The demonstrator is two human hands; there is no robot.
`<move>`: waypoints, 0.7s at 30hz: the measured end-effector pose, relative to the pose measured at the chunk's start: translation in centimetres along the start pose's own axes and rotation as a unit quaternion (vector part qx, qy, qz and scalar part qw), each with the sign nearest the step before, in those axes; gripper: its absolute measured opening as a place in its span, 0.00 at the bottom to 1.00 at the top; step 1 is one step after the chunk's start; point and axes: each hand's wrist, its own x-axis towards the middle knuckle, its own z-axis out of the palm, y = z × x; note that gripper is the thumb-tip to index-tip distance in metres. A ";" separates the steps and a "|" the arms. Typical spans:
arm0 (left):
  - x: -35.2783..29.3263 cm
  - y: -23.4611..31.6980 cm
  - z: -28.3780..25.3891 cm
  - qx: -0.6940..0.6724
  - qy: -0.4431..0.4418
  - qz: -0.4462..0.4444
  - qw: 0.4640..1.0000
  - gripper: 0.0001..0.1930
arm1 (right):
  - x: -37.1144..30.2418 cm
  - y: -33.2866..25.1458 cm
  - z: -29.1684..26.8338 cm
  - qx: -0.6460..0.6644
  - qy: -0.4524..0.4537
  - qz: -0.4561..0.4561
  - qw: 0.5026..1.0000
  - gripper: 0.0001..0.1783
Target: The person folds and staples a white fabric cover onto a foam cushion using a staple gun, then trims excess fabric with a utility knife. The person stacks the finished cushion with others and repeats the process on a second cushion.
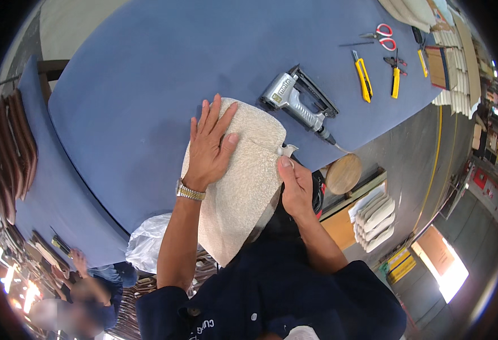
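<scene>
A beige fabric-covered pad (249, 170), perhaps a seat cushion, lies at the near edge of a blue-covered table, its near end hanging toward my body. My left hand (209, 147) rests flat on its left side, fingers stretched out and pointing away from me. My right hand (297, 187) pinches the pad's right edge, thumb on top; a small white flap (287, 150) sticks out just beyond the thumb. The fingers under the edge are hidden. Beyond the pad, to the right, a silver staple gun (300, 102) lies on its side with an air hose attached.
The blue table (147, 68) carries red-handled scissors (385, 37), a yellow utility knife (362, 76) and yellow-handled cutters (395, 79) at far right. A round wooden stool (344, 174) and stacked pale pads (373, 221) stand right. A clear plastic bag (147, 243) and another person (90, 289) are lower left.
</scene>
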 end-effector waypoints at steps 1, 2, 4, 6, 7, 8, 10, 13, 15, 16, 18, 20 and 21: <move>0.1 0.0 -0.1 -0.002 -0.003 0.002 1.000 0.31 | 0.1 0.0 0.2 0.011 0.008 0.000 1.000 0.25; 0.2 -0.1 -0.2 -0.004 -0.005 0.004 1.000 0.31 | 0.2 -0.1 0.6 0.021 0.016 -0.001 1.000 0.24; 0.4 -0.3 -0.3 -0.012 -0.012 0.004 1.000 0.30 | 0.3 0.0 0.8 0.008 0.025 -0.022 0.999 0.24; 0.8 -0.4 -0.5 -0.035 -0.021 0.001 0.999 0.30 | 0.5 0.3 0.9 -0.039 0.025 -0.063 0.997 0.24; 1.0 -0.5 -0.8 -0.052 -0.033 -0.006 0.998 0.30 | 0.4 0.1 1.3 -0.002 0.016 -0.047 0.999 0.23; 1.0 -0.5 -1.1 -0.069 -0.043 -0.013 0.997 0.29 | 0.5 -0.3 1.9 0.034 0.005 -0.032 0.999 0.23; 0.8 -0.9 -1.5 -0.221 -0.073 -0.013 0.972 0.29 | -0.1 -0.6 3.6 0.059 -0.027 -0.043 0.997 0.23; -0.8 -2.4 -2.1 -0.322 -0.098 -0.031 0.941 0.33 | -0.6 -3.2 4.9 0.009 -0.077 -0.056 0.995 0.25; -2.1 -3.6 -1.7 -0.353 -0.096 -0.065 0.928 0.35 | 0.6 -2.4 6.1 0.006 -0.089 -0.052 0.995 0.24; -1.8 -4.0 -1.6 -0.366 -0.089 -0.081 0.923 0.35 | 1.3 -2.0 6.6 0.003 -0.094 -0.056 0.994 0.24; -1.5 -4.7 -1.7 -0.348 -0.083 -0.101 0.928 0.36 | 1.8 -1.2 7.7 0.049 -0.079 -0.052 0.994 0.24; -1.0 -3.1 -2.8 -0.289 -0.088 -0.115 0.946 0.36 | 1.9 -0.9 8.1 0.071 -0.080 -0.047 0.993 0.24; -1.0 -2.5 -3.2 -0.292 -0.084 -0.103 0.947 0.36 | 2.1 -0.8 7.9 0.071 -0.085 -0.051 0.993 0.24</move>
